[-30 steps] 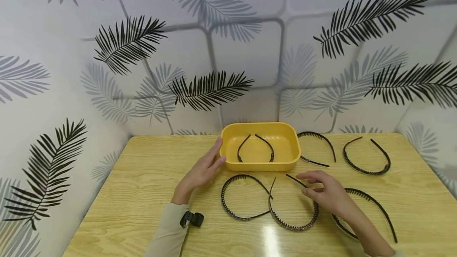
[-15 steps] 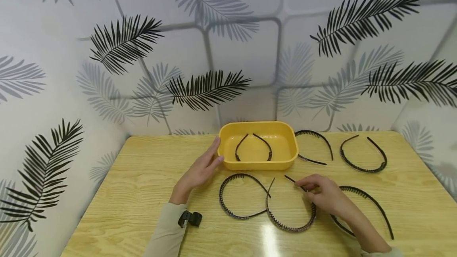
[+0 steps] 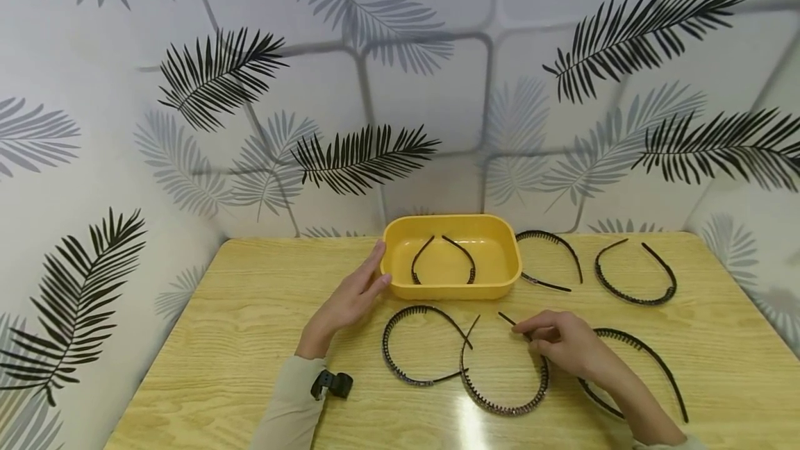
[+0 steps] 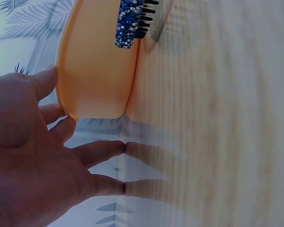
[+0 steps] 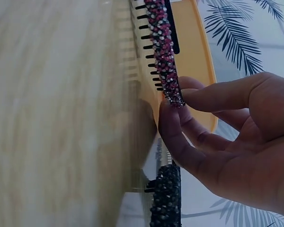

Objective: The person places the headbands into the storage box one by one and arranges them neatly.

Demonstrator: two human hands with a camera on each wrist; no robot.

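My right hand [image 3: 565, 344] pinches one arm of a black toothed headband [image 3: 507, 410] between thumb and fingers. Pink and silver rhinestones cover this headband in the right wrist view [image 5: 164, 52]. At the back of the table, a yellow plastic bin [image 3: 450, 291] holds one dark headband [image 3: 462, 248]. My left hand [image 3: 350, 297] rests at the bin's left end, thumb by the front corner and fingers fairly straight along the side. In the left wrist view, the fingers are spread, some at the bin's wall. A second headband [image 3: 389, 351] overlaps the pinched one's left arm.
One headband [image 3: 578, 262] lies beside the bin's right end, partly hidden by it. Another headband [image 3: 637, 298] is at the far right, and one more [image 3: 671, 373] passes under my right forearm. The wooden table [image 3: 250, 339] meets a leaf-patterned wall [image 3: 437, 103] behind.
My right fingers have closed on the headband's arm. That headband has shifted slightly toward me and to the left. The left hand stays at the bin.
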